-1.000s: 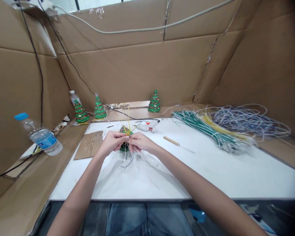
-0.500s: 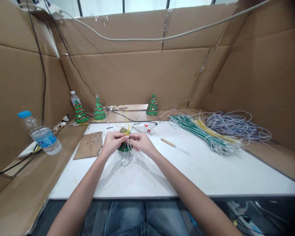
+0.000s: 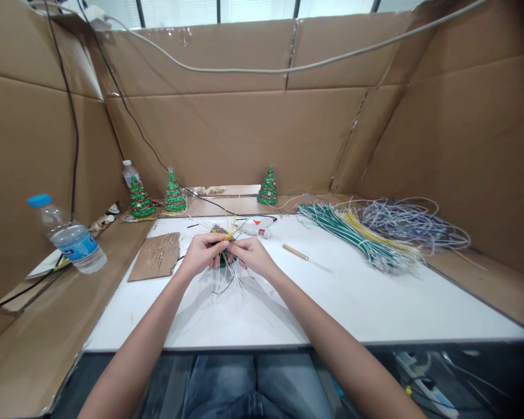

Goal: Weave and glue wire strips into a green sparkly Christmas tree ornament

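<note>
Above the table (image 3: pixel 353 302), the left hand (image 3: pixel 203 254) and right hand (image 3: pixel 252 256) pinch yellow strands (image 3: pixel 230 228) in closed fingers at a partly hidden green tree (image 3: pixel 219 230), seemingly light, springy strands best held near their gathered base.

Bright, diffuse daylight | windows (image 3: pixel 257 10) pale behind | soft shadows on white tabletop (image 3: pixel 367 308) | yellow strands (image 3: pixel 229 235) hazy (I'm squinting) | far right blackened

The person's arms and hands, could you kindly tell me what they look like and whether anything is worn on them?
The left hand and right hand show no gloves. The left forearm and right forearm show no sleeves, watch or bracelet. Rings are too small to tell.
</note>
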### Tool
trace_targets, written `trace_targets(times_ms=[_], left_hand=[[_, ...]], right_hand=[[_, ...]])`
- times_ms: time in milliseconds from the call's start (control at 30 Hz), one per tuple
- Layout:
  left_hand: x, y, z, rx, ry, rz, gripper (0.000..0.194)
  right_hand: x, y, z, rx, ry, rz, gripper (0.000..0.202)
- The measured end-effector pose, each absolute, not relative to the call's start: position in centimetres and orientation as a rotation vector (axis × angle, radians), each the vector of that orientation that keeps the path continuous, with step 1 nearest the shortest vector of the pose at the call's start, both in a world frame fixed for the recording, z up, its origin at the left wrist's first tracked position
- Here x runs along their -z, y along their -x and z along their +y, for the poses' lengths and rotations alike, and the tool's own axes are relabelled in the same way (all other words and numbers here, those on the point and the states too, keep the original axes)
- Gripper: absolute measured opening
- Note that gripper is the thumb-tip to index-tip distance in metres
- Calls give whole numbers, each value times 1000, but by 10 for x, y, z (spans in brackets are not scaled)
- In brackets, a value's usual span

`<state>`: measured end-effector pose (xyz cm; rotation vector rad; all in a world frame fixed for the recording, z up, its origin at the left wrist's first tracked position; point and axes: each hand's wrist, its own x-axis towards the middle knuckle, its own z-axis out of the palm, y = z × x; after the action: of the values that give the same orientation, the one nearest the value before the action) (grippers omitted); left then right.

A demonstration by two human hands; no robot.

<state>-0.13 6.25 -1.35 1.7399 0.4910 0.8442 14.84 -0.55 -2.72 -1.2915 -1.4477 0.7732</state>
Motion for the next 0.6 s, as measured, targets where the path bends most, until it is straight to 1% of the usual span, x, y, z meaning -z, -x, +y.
trace_targets(times_ms=[200,367,467,533,600], left_hand=[[12,0,59,-730,-1740,481,37],[16,-2,61,-732,-1714,469,44],[20,-2,62,-754,-1681,456,42],[21,-2,62,-754,-1665,443,41],[21,-2,61,-765,-1641,440,41]], right_hand=[[33,-147,-2,-698,1329,-1491,48],[40,-144,1,-638,1337,-1543,44],[42,-142,1,-646,1328,-1554,42],[41,-141,0,-654,1319,-1551,38],[39,-140,-2,-642,1311,-1534,28]])
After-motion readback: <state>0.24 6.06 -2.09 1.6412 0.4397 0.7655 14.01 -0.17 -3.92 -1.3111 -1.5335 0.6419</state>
